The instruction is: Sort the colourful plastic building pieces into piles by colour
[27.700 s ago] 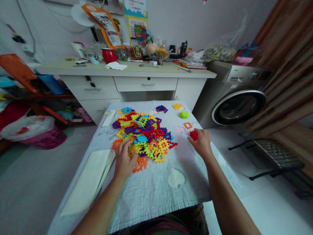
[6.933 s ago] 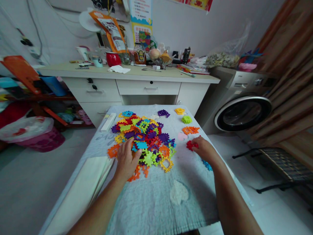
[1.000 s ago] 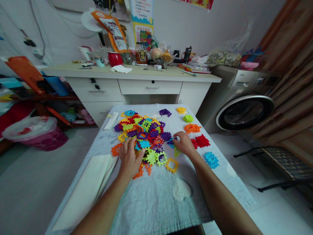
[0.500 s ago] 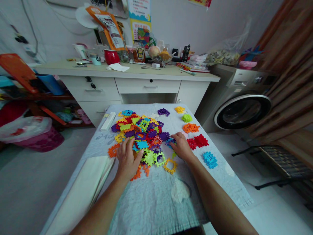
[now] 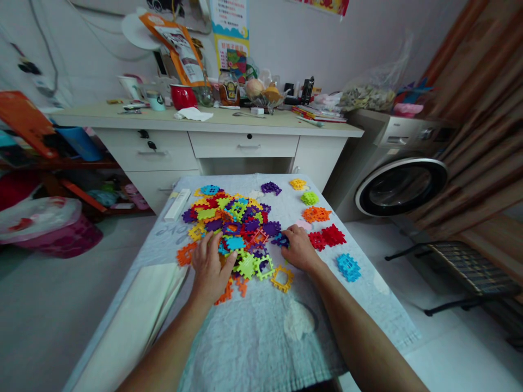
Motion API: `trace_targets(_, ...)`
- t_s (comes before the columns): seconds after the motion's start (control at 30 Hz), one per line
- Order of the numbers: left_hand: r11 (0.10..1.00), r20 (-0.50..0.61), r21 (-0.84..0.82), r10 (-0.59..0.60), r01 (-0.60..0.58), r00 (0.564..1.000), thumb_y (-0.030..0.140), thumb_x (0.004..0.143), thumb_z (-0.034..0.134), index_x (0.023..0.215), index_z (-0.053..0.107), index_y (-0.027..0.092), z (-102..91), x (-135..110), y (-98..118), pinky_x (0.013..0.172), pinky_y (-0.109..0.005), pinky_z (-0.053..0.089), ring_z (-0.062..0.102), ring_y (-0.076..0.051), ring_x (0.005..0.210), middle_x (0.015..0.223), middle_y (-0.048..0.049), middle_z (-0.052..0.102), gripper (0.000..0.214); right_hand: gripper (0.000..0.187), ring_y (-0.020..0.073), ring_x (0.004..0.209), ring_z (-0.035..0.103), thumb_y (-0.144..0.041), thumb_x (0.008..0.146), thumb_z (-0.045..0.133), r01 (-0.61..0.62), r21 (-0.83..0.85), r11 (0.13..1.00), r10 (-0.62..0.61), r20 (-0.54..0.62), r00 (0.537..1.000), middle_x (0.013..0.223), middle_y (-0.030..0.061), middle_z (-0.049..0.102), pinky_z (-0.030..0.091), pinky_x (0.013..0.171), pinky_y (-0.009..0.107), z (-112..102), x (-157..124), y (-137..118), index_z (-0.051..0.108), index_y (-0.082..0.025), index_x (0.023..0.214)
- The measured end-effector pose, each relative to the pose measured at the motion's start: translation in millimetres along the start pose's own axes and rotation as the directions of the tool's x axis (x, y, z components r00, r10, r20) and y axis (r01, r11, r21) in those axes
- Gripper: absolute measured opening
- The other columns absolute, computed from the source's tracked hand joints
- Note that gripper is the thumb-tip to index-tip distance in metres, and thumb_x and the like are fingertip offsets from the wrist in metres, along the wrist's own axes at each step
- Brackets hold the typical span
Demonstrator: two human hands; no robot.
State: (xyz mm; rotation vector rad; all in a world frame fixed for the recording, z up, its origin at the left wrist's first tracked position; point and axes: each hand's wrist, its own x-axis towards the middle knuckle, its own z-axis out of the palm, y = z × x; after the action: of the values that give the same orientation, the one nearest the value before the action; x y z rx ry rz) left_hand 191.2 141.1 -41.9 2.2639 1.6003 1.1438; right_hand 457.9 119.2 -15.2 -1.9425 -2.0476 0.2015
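Observation:
A heap of plastic interlocking building pieces [image 5: 247,224] in many colours lies on the cloth-covered table. My left hand [image 5: 211,267] rests on the heap's near left side, fingers stretched and thumb apart, beside a light blue piece [image 5: 234,243]. At the right edge of the heap, my right hand [image 5: 301,247] has its fingers curled on a dark blue piece [image 5: 280,240]; the fingertips are partly hidden. Close by are a yellow square frame [image 5: 283,269] and a green piece [image 5: 247,265].
Down the table's right side lie sorted groups: purple [image 5: 271,188], yellow [image 5: 298,184], green [image 5: 309,197], orange [image 5: 316,214], red [image 5: 333,235] and blue [image 5: 348,267]. A white strip-shaped object [image 5: 177,205] and folded pale cloth [image 5: 131,321] are at left. Behind stands a cabinet [image 5: 245,144].
My right hand's fingers have curled in at the dark blue piece, and a green piece under that hand is now mostly covered. My left hand stays on the heap. The view has shifted slightly.

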Motion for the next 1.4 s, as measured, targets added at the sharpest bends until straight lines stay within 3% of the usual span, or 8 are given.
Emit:
trace_targets(0.27, 1.0, 0.007, -0.006, -0.014, 0.014, 1.0, 0.046, 0.09, 0.05, 0.136, 0.042, 0.02, -0.4, 0.3, 0.9, 0.112, -0.055, 0.031, 0.039, -0.031, 0.134, 0.141, -0.0157, 0.043, 0.053, 0.031, 0.0224, 0.097, 0.053, -0.021, 0.072, 0.064, -0.035, 0.038, 0.999, 0.036, -0.041, 0.999, 0.103, 0.0107, 0.058, 0.041, 0.087, 0.032, -17.8, 17.8, 3.6, 0.064, -0.014, 0.103)
trace_targets(0.5, 1.0, 0.003, -0.007, -0.021, 0.021, 1.0, 0.045, 0.09, 0.05, 0.137, 0.041, 0.02, -0.1, 0.0, 1.6, 0.112, -0.054, 0.031, 0.038, -0.032, 0.135, 0.142, -0.0152, 0.042, 0.054, 0.027, 0.0208, 0.085, 0.061, -0.036, 0.082, 0.058, -0.229, 0.075, 0.97, 0.234, -0.055, 0.971, 0.094, 0.0086, 0.067, 0.042, 0.073, 0.028, -33.8, 88.8, 10.3, 0.061, -0.016, 0.1)
trace_targets(0.67, 1.0, 0.012, 0.0, -0.029, 0.029, 1.0, 0.044, 0.09, 0.05, 0.137, 0.041, 0.021, 0.1, -0.3, 0.0, 0.112, -0.056, 0.031, 0.038, -0.031, 0.135, 0.142, -0.0152, 0.042, 0.053, 0.037, 0.0272, 0.095, 0.063, -0.041, 0.085, 0.053, -0.403, -0.032, 0.915, 0.402, -0.035, 0.915, 0.103, 0.0138, 0.067, 0.045, 0.074, 0.032, -19.3, 141.8, 18.6, 0.06, -0.016, 0.111)
trace_targets(0.87, 1.0, 0.008, 0.003, -0.03, 0.03, 1.0, 0.044, 0.09, 0.052, 0.139, 0.04, 0.021, 2.3, -0.7, -3.4, 0.112, -0.055, 0.032, 0.037, -0.031, 0.136, 0.144, -0.0149, 0.041, 0.055, 0.039, 0.0316, 0.115, 0.054, -0.04, 0.085, 0.055, -0.357, -0.083, 0.93, 0.35, -0.093, 0.932, 0.12, 0.0163, 0.057, 0.047, 0.086, 0.037, -2.9, 179.1, 20.7, 0.062, -0.019, 0.117)
trace_targets(0.97, 0.999, 0.011, -0.003, -0.035, 0.035, 0.999, 0.043, 0.09, 0.051, 0.139, 0.04, 0.022, 2.4, -0.5, -2.5, 0.112, -0.055, 0.031, 0.037, -0.03, 0.136, 0.143, -0.0141, 0.041, 0.054, 0.038, 0.0315, 0.112, 0.056, -0.039, 0.086, 0.054, -0.356, -0.073, 0.932, 0.351, -0.08, 0.933, 0.119, 0.0151, 0.056, 0.048, 0.085, 0.038, 3.5, 193.2, 17.5, 0.062, -0.021, 0.119)
trace_targets(1.13, 0.999, 0.019, -0.005, -0.048, 0.048, 0.999, 0.042, 0.091, 0.051, 0.139, 0.04, 0.022, 1.4, -0.5, -1.2, 0.113, -0.056, 0.03, 0.036, -0.03, 0.136, 0.143, -0.0132, 0.041, 0.053, 0.035, 0.0256, 0.102, 0.061, -0.035, 0.086, 0.056, -0.354, 0.019, 0.935, 0.354, -0.078, 0.932, 0.118, 0.0132, 0.056, 0.048, 0.085, 0.035, 20.1, 212.1, 13.6, 0.061, -0.02, 0.117)
trace_targets(1.3, 0.999, 0.014, -0.015, -0.044, 0.044, 0.999, 0.041, 0.09, 0.052, 0.14, 0.039, 0.023, 1.6, -1.1, -2.8, 0.113, -0.055, 0.031, 0.036, -0.029, 0.136, 0.144, -0.0127, 0.041, 0.054, 0.038, 0.0229, 0.102, 0.059, -0.028, 0.085, 0.059, -0.363, 0.218, 0.906, 0.408, -0.22, 0.886, 0.116, 0.0157, 0.059, 0.045, 0.092, 0.032, 37.1, 222.5, 19.7, 0.059, -0.013, 0.12)
trace_targets(1.4, 0.999, 0.016, -0.015, -0.045, 0.046, 0.999, 0.041, 0.09, 0.052, 0.14, 0.039, 0.023, 2.5, -0.9, -3.4, 0.113, -0.056, 0.031, 0.036, -0.03, 0.136, 0.145, -0.0131, 0.04, 0.055, 0.032, 0.0219, 0.102, 0.059, -0.015, 0.083, 0.053, -0.291, 0.274, 0.917, 0.361, -0.255, 0.897, 0.112, 0.0139, 0.063, 0.044, 0.094, 0.032, 43.1, 220.1, 25.6, 0.064, -0.012, 0.113)
